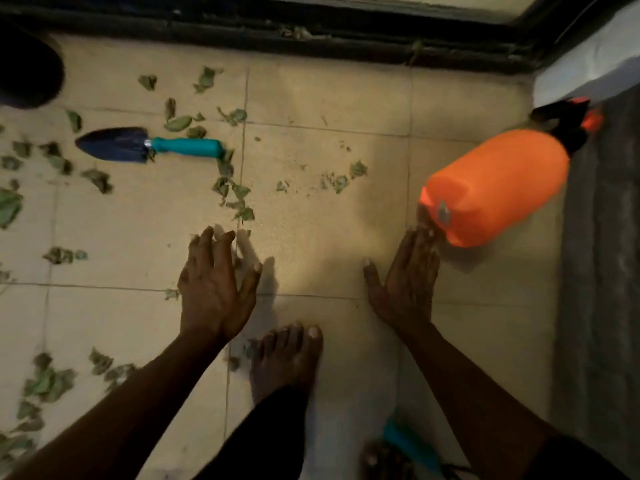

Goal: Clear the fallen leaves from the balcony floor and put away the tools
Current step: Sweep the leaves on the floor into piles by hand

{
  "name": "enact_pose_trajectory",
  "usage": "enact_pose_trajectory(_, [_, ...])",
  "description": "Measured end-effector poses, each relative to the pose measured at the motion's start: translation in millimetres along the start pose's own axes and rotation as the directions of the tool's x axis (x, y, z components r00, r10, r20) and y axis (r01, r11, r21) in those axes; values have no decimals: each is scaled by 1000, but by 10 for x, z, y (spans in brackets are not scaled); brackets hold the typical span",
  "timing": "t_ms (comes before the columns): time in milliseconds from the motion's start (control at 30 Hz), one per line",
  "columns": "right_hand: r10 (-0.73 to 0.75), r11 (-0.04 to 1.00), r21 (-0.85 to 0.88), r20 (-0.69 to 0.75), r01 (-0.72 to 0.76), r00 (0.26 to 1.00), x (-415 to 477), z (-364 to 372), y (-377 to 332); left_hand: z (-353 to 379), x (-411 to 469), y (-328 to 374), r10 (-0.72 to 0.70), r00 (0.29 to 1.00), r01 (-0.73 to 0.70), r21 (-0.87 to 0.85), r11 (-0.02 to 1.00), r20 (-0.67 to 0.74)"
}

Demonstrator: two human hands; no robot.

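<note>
Two hands are out over the floor point(329, 109), and neither holds anything. The left hand's point(216, 292) fingers point(207, 247) are spread and a little bent, with the thumb out to the side, just above bare tile. The right hand's point(407, 289) fingers point(420, 247) are straight and pressed together. Their tips are at the bottom edge of the sprayer point(495, 185), but blur hides whether they really touch it.

The sprayer lies on its side at the right, with its black head pointing to the far corner. The trowel point(145, 147) lies flat at the far left, well apart from both hands. Leaves point(232, 188) are scattered around it and down the left side. A few lie just beyond the left fingertips, and some sit in the door track point(346, 32). A bare foot point(287, 355) stands between the two arms. Near the bottom edge there is something teal point(405, 441), too blurred to name.

I judge the task is at its beginning: most leaves are not gathered, and no tool is put away. The step in hand seems to be moving the sprayer aside. Next, the right fingers need to curl around its body or neck to lift it, or the left hand must sweep the near leaves together.
</note>
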State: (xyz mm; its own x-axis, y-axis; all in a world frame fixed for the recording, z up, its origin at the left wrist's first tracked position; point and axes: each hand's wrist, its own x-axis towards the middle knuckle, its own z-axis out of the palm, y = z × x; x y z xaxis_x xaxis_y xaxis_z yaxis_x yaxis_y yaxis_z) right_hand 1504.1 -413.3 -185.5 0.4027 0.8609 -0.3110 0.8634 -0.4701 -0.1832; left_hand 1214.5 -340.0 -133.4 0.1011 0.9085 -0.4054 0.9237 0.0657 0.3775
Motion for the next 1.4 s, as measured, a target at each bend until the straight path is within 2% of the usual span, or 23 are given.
enact_pose_trajectory(100, [21, 999, -20, -153, -25, 988, 341, 197, -294, 122, 94, -262, 34, 994, -30, 46, 998, -101])
enact_pose_trajectory(233, [-50, 999, -4, -220, 50, 974, 914, 200, -854, 60, 295, -621, 96, 976, -84, 68, 994, -193])
enact_pose_trajectory(300, [-128, 990, 31, -231, 138, 964, 1195, 170, -1089, 43, 372, -741, 61, 968, -54, 36, 998, -242])
enact_pose_trajectory(367, [-325, 941, 34, -179, 336, 929, 1406, 154, -1328, 31, 450, -809, 8, 960, -11, -9, 1000, -281])
enact_pose_trajectory(400, [-478, 877, -2, -126, 481, 869, 1459, 159, -1455, 9, 505, -833, -2, 953, -4, -17, 1000, -302])
enact_pose_trajectory(467, [-753, 657, -55, 1, 752, 658, 1485, 165, -1681, -89, 648, -855, 15, 939, -15, 2, 1000, -344])
enact_pose_trajectory(500, [-827, 560, -34, 49, 828, 561, 1491, 150, -1734, -156, 732, -836, 35, 933, -26, 29, 999, -358])
enact_pose_trajectory(533, [-858, 513, 25, 49, 858, 511, 1476, 122, -1755, -230, 799, -815, 54, 926, -32, 65, 997, -374])
enact_pose_trajectory(567, [-844, 532, 101, -16, 840, 536, 1469, 95, -1732, -301, 881, -790, 80, 918, -44, 101, 994, -388])
enact_pose_trajectory(600, [-780, 592, 163, -127, 789, 612, 1470, 65, -1658, -359, 990, -747, 108, 913, -62, 129, 990, -393])
enact_pose_trajectory(667, [-556, 759, 184, -319, 625, 768, 1527, 27, -1464, -458, 1203, -624, 134, 912, -79, 156, 985, -387])
enact_pose_trajectory(733, [-406, 877, 136, -305, 461, 862, 1728, -6, -1363, -553, 1443, -512, 153, 927, -80, 218, 973, -342])
enact_pose_trajectory(800, [-375, 923, 31, -163, 385, 913, 1928, -19, -1410, -620, 1638, -450, 189, 941, -86, 344, 935, -279])
enact_pose_trajectory(867, [-461, 887, -65, -86, 456, 883, 2000, 14, -1628, -701, 1733, -467, 212, 940, -75, 443, 893, -269])
enact_pose_trajectory(933, [-600, 796, -91, 0, 598, 800, 1899, 58, -1945, -756, 1779, -521, 263, 926, -86, 530, 844, -269])
enact_pose_trajectory(967, [-676, 730, -91, 48, 677, 735, 1784, 107, -2101, -781, 1797, -567, 285, 924, -97, 567, 818, -254])
enact_pose_trajectory(1033, [-795, 592, -49, 132, 805, 592, 1524, 234, -2317, -828, 1810, -705, 335, 912, -132, 606, 784, -235])
enact_pose_trajectory(1067, [-818, 565, 8, 138, 825, 558, 1441, 263, -2352, -855, 1826, -773, 370, 898, -154, 617, 772, -239])
enact_pose_trajectory(1100, [-825, 563, 79, 108, 823, 554, 1416, 253, -2340, -887, 1843, -833, 410, 875, -171, 626, 760, -259])
enact_pose_trajectory(1167, [-784, 608, 154, -35, 779, 620, 1456, 169, -2204, -985, 1835, -893, 464, 824, -188, 615, 766, -326])
enact_pose_trajectory(1267, [-528, 798, 184, -245, 574, 813, 1587, 46, -1774, -1134, 1827, -681, 517, 754, -209, 597, 774, -406])
enact_pose_trajectory(1333, [-416, 871, 176, -231, 459, 879, 1673, 23, -1496, -1144, 1867, -393, 574, 714, -257, 614, 747, -400])
enact_pose_trajectory(1400, [-448, 881, 81, -173, 466, 877, 1686, 52, -1306, -1052, 1968, -15, 633, 699, -346, 617, 707, -333])
